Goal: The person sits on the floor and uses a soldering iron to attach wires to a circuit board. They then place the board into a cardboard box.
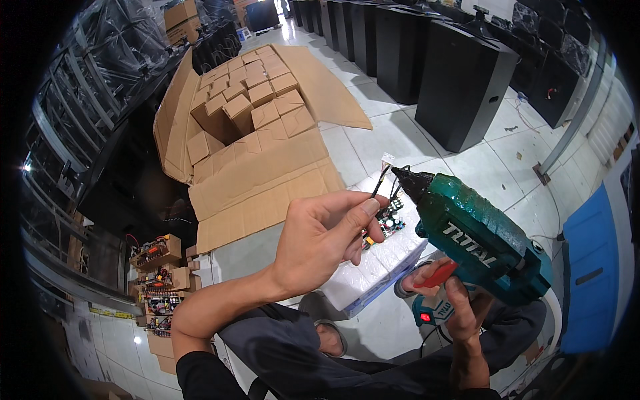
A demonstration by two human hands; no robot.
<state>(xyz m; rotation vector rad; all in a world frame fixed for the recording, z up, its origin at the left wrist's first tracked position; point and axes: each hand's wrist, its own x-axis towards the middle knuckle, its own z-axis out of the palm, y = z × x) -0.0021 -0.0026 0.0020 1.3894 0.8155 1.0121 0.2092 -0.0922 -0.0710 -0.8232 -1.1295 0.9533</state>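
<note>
Between the thumb and fingers of my left hand (327,233) is a thin black cable (380,185) with a small white connector (387,159) at its upper end. My right hand (463,313) grips a teal glue gun (477,230) by its handle, near the red trigger (437,275). The gun's dark nozzle (410,181) points up and left, close beside the cable; whether they touch I cannot tell. Below my left hand, a circuit board (390,223) with many small parts lies on a white foam-wrapped block (360,283). My left fingers partly cover the board.
A large open carton (267,180) full of small brown boxes stands ahead. Several tall black cabinets (460,87) line the right. More circuit boards (163,303) in cardboard sit at the left. A blue plastic panel (593,273) is at the far right. My sandalled feet (330,339) flank the block.
</note>
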